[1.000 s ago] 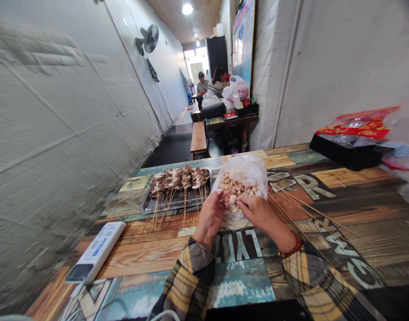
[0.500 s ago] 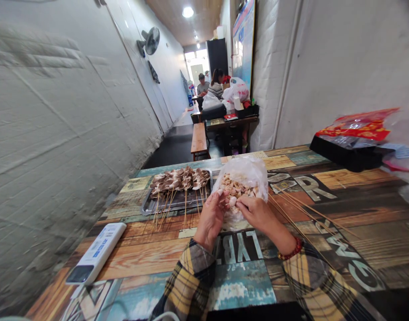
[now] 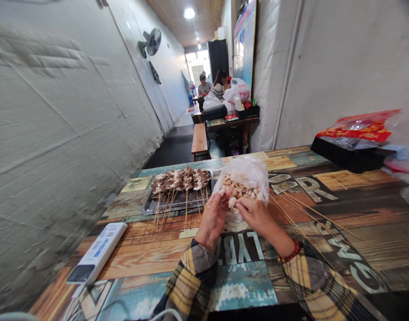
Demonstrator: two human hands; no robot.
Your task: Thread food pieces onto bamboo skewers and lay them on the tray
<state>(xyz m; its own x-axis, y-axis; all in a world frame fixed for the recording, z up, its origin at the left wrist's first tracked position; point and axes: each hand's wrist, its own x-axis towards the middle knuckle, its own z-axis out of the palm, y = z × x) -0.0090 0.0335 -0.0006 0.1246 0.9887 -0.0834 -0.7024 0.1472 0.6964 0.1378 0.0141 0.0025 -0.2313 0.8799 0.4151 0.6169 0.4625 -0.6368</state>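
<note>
My left hand (image 3: 213, 219) and my right hand (image 3: 255, 215) meet at the near edge of a clear plastic bag (image 3: 245, 171) full of pale meat pieces. Both hands have fingers curled in a pinch around a small pale meat piece (image 3: 231, 202) between them. Whether a skewer runs through it is hidden. Left of the bag lies a metal tray (image 3: 151, 206) holding several finished meat skewers (image 3: 179, 179), sticks pointing toward me. Loose bamboo sticks (image 3: 301, 215) lie on the table to the right of my right hand.
A white device (image 3: 97, 253) lies at the table's near left edge by the wall. A black tray with red packaging (image 3: 353, 145) sits at far right. Behind the table (image 3: 151, 254) stand a bench (image 3: 199, 139) and another table where people (image 3: 211, 85) sit.
Both hands stay at the bag's edge and shift very slightly, working the small meat piece between the fingertips. Nothing else has moved.
</note>
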